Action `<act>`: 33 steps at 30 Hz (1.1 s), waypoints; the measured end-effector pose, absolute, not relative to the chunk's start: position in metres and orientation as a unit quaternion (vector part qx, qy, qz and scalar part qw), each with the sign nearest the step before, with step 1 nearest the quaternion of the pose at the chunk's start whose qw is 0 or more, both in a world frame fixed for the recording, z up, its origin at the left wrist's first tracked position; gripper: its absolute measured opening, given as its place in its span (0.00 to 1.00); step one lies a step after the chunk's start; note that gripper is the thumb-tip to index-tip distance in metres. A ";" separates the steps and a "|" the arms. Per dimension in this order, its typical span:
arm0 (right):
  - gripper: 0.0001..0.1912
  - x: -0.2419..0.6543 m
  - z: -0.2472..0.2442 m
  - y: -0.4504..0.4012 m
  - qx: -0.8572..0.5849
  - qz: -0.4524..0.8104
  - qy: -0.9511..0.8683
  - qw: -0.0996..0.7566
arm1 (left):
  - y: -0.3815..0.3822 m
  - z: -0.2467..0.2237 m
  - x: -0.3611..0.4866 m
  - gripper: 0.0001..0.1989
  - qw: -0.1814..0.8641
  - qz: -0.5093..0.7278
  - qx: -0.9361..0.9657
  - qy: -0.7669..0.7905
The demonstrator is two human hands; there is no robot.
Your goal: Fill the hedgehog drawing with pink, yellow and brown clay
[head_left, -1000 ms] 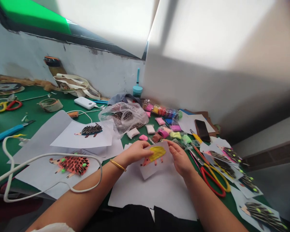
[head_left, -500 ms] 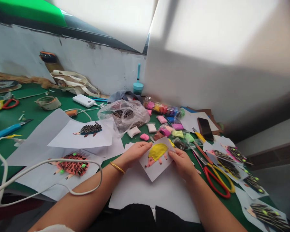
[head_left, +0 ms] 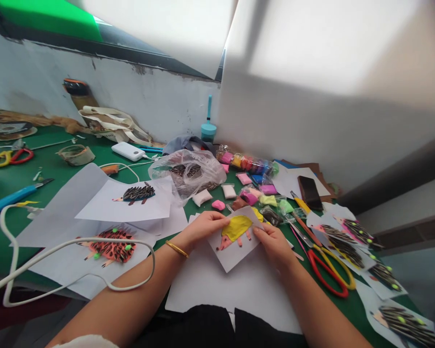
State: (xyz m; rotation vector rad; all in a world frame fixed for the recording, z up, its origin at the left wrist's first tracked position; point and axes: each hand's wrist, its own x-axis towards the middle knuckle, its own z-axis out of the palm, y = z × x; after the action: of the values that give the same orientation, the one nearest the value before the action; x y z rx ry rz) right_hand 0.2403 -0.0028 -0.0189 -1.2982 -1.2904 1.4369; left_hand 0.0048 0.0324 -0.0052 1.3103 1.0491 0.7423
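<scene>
A small white paper card (head_left: 226,261) is held up between my two hands, tilted over a larger white sheet (head_left: 232,299). On the card is a clay hedgehog (head_left: 236,229) with a smooth yellow back and a pink face and legs. My left hand (head_left: 206,228) pinches the card's left corner, thumb on top. At the opposite corner my right hand (head_left: 274,243) grips it, thumb on its face. The fingers behind the card are hidden. Beyond the card lie bags of coloured clay (head_left: 249,195) and a loose pink clay lump (head_left: 218,205).
Scissors (head_left: 328,273) lie right of my right arm, near several finished hedgehog cards (head_left: 402,321). A plastic bag of sunflower seeds (head_left: 188,171) stands behind. White cable (head_left: 94,239) loops over my left forearm. A blue craft knife (head_left: 14,199) lies at far left, a phone (head_left: 309,192) at back right.
The view has shifted very slightly, so the table's things sit a little further right. Both hands keep the same hold on the card.
</scene>
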 end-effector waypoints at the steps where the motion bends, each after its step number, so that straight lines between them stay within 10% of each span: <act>1: 0.19 0.240 -0.019 -0.003 -0.509 0.569 -0.508 0.399 | 0.033 -0.005 0.004 0.19 0.608 0.325 0.564 0.454; 33: 0.20 0.238 -0.011 -0.005 -0.490 0.554 -0.589 0.325 | 0.026 0.002 0.007 0.22 0.627 0.286 0.580 0.435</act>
State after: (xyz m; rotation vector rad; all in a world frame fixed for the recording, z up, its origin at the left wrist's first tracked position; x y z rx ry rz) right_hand 0.2380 -0.0053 -0.0112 -1.2857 -1.5440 1.4517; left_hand 0.0068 0.0259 0.0019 1.3298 0.9979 0.6547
